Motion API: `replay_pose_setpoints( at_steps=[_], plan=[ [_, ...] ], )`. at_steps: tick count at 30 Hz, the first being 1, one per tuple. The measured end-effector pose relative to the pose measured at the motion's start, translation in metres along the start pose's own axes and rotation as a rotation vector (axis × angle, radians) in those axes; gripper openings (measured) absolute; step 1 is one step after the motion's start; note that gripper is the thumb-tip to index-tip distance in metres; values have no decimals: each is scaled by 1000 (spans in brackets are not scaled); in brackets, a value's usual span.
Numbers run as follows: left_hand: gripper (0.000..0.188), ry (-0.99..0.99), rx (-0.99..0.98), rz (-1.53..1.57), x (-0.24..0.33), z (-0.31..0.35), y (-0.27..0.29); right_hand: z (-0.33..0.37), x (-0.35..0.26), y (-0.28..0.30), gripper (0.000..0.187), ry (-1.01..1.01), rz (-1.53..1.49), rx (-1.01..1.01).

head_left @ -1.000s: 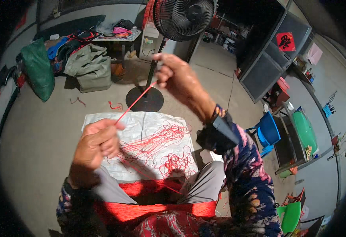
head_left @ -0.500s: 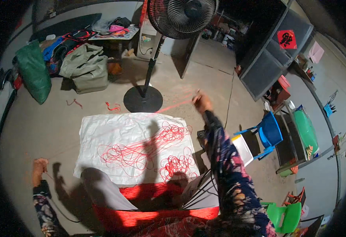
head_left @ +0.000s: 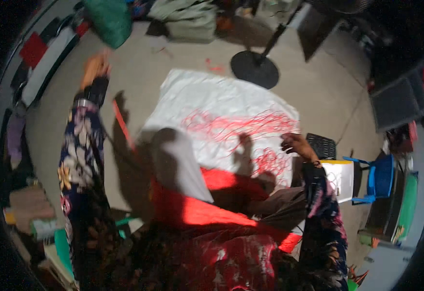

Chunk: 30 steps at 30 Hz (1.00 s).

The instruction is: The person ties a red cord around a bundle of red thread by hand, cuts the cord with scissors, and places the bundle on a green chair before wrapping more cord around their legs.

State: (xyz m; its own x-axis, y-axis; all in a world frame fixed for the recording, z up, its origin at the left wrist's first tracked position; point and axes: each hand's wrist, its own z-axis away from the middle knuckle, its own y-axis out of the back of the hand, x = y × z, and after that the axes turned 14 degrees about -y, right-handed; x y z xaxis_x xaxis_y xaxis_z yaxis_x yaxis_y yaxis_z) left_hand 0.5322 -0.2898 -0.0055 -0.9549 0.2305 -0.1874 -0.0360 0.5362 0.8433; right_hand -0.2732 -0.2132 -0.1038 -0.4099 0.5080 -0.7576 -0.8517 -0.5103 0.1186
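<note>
Loose loops of thin red cord [head_left: 241, 127] lie across a white sheet [head_left: 188, 92] on the floor in front of me. A smaller tangle of red cord [head_left: 270, 162] sits nearer, by its right side. My right hand [head_left: 297, 146] is over the sheet's right edge, close to both heaps, fingers bent and apart with nothing visible in them. My left hand [head_left: 95, 69] reaches far out to the left, below the green sack; motion blurs its fingers. A taut-looking red strand [head_left: 123, 125] runs beside my left forearm. Red cord or cloth [head_left: 207, 208] covers my lap.
A fan's round black base [head_left: 255, 69] stands beyond the sheet. At the back left are a green sack [head_left: 109, 22] and a grey-green bag [head_left: 188, 19]. To the right are a white box [head_left: 340, 177], a black slotted item [head_left: 321, 145] and a blue chair [head_left: 381, 177].
My left hand has swung forward and up on the left. My right hand has dropped back toward the sheet's right edge. The view has tilted down and shifted left.
</note>
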Motion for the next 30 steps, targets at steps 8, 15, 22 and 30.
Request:
replay_pose_setpoints(
  at_steps=[8, 15, 22, 30],
  plan=[
    [36, 395, 299, 563, -82, -117, 164, 56, -2, -12, 36, -41, -85, 85],
    [19, 570, -85, 946, 172, -86, 107, 144, 15, 22, 32, 29, -398, 358],
    [24, 376, -567, 1073, 351, -61, -18, 210, 122, 57, 27, 68, -776, 813],
    [31, 390, -453, 1046, 365, -20, -32, 229, 331, -9, 21, -19, -1416, 855]
  ],
)
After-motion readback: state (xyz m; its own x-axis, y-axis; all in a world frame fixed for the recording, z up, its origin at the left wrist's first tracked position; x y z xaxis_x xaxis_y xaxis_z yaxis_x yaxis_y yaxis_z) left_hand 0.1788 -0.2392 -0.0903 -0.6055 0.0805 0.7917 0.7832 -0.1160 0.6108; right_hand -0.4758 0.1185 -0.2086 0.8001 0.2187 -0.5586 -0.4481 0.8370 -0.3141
